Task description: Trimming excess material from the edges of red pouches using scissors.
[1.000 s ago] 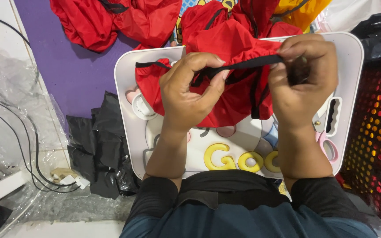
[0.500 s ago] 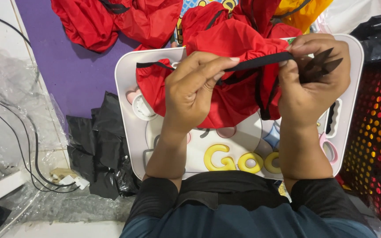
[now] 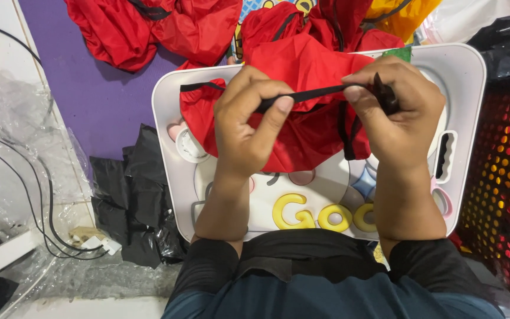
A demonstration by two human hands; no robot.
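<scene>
- Left hand (image 3: pixel 246 127): fingers curled narrow, thumb pressed against the forefinger, pinching one end of a black strap (image 3: pixel 314 93). The hand sits over the middle of the tray, knuckles up.
- Right hand (image 3: pixel 394 109): fingers closed tight, thumb and forefinger nipping the other end of the same strap; a short bunched tail of black webbing sticks up above the knuckles.
- Black strap: flat, narrow, drawn nearly straight between the two hands, sloping slightly up toward the right hand. It lies just above the red cloth.
- Red fabric bag (image 3: pixel 302 127): crumpled, thin and shiny, with black edging along its upper left border. It rests on the tray beneath both hands and is partly covered by them.
- White tray (image 3: pixel 467 77): rounded corners, raised rim, a slot handle on its right side. Yellow raised letters and pastel moulded shapes show on its lower half, just before the person's body.
- Red bags (image 3: pixel 149 29): a heap of the same cloth beyond the tray, on a purple mat (image 3: pixel 90 94).
- Yellow cloth (image 3: pixel 402 15): at the far edge, touching the red heap.
- Black plastic sheet (image 3: pixel 140 195): crumpled, on the floor just left of the tray.
- Clear plastic wrap (image 3: pixel 13 147): further left, with black cables (image 3: pixel 36 207) running over it.
- Dark perforated basket (image 3: pixel 503 177): just right of the tray, red showing through its holes.
</scene>
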